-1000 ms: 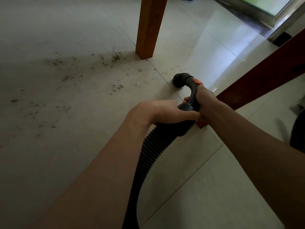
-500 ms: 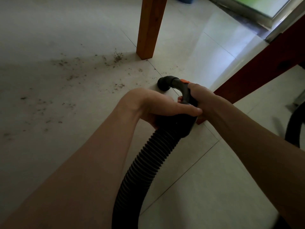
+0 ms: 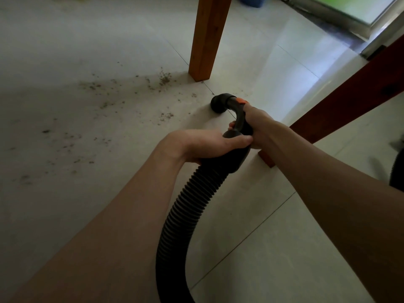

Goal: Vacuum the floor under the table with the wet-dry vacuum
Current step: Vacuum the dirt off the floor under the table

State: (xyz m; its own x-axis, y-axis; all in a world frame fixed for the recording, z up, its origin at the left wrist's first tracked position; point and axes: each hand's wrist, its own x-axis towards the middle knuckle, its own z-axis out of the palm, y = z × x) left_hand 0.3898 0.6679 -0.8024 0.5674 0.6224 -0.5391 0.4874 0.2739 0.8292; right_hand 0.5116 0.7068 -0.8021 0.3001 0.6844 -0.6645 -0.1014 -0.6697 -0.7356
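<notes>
A black ribbed vacuum hose [image 3: 192,204] rises from the bottom of the head view to a curved black handle with an orange button [image 3: 240,99]. Its round nozzle [image 3: 218,104] sits low over the pale tiled floor. My left hand [image 3: 203,146] grips the hose cuff from the left. My right hand [image 3: 256,125] grips the curved handle just behind the button. Brown crumbs [image 3: 165,78] lie scattered over the shaded floor to the left of the nozzle, thickest beside the wooden table leg [image 3: 207,38].
A dark red wooden beam [image 3: 349,95] slants from the right edge down to the floor behind my right forearm. A blue basket [image 3: 253,1] and a bright doorway [image 3: 358,9] lie at the far top. Part of a dark object [image 3: 396,171] shows at the right edge.
The nozzle has moved left across the floor toward the crumbs, both hands moving with it. The hose now curves more steeply up from the bottom edge.
</notes>
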